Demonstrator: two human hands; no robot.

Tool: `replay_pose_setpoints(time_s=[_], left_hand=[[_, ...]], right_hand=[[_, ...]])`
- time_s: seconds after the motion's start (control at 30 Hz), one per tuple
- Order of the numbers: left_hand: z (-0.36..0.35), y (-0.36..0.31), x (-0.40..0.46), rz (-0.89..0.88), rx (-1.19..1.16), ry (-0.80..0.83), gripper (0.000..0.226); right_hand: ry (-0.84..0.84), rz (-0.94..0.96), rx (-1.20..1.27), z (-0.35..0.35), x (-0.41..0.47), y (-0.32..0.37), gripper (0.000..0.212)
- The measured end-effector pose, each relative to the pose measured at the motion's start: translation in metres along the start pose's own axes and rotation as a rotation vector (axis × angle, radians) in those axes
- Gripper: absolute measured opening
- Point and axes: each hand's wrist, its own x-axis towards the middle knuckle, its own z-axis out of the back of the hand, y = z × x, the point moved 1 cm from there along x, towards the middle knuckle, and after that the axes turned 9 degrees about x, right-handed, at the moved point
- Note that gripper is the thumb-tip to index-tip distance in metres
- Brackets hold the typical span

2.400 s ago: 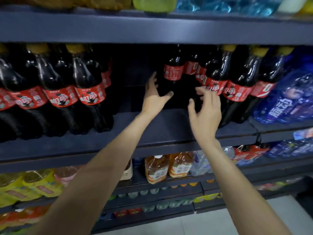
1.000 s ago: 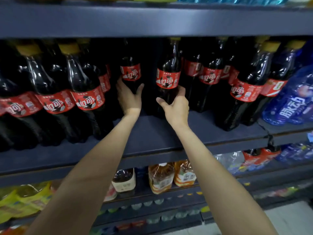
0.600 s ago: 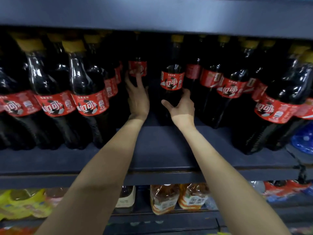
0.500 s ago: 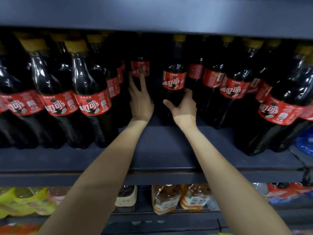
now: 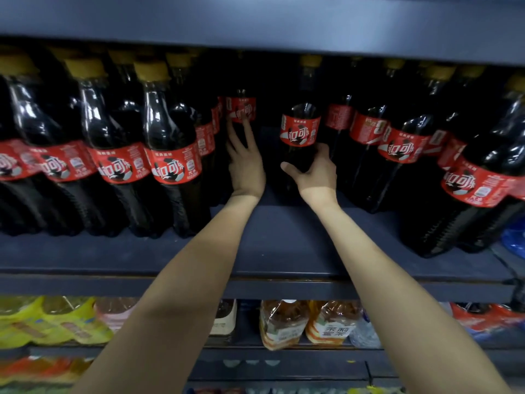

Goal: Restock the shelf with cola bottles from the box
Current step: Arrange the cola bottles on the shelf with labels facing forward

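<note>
Two cola bottles with red labels stand deep in the gap on the dark shelf point(image 5: 284, 251). My right hand point(image 5: 315, 172) grips the lower body of the right cola bottle point(image 5: 301, 129), thumb on its left side. My left hand point(image 5: 245, 166) reaches to the left cola bottle point(image 5: 241, 109) with straight fingers that touch its front below the label. Rows of the same bottles with yellow caps fill the shelf on the left point(image 5: 173, 155) and on the right point(image 5: 403, 149). The box is out of view.
The shelf above point(image 5: 255, 18) hangs low over the bottle caps. Bare shelf board lies in front of my hands, between the two bottle rows. On the lower shelf stand orange tea bottles point(image 5: 284, 325) and yellow packs point(image 5: 51, 322).
Both hands pushed the two bottles further back into the gap and the view came closer. The left fingers straightened on the left bottle; the right hand keeps its hold.
</note>
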Motion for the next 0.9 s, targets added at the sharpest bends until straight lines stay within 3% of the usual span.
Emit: replay_pose_setpoints(time_s=[0.13, 0.3, 0.63, 0.8, 0.9], left_hand=[[0.020, 0.005, -0.016, 0.017, -0.300, 0.198, 0.083], [0.054, 0.031, -0.047, 0.078, -0.620, 0.199, 0.082], [0.059, 0.035, -0.067, 0.176, -0.523, 0.292, 0.073], [0.064, 0.032, -0.070, 0.169, -0.513, 0.348, 0.075], [0.072, 0.024, -0.075, 0.099, -0.491, 0.346, 0.079]], right_hand=[[0.060, 0.029, 0.018, -0.016, -0.006, 0.008, 0.071], [0.172, 0.086, -0.023, -0.052, -0.002, 0.026, 0.063], [0.178, 0.096, -0.001, -0.081, 0.009, 0.028, 0.064], [0.293, 0.029, 0.037, -0.073, 0.010, 0.029, 0.069], [0.345, 0.046, 0.044, -0.047, 0.003, 0.033, 0.060]])
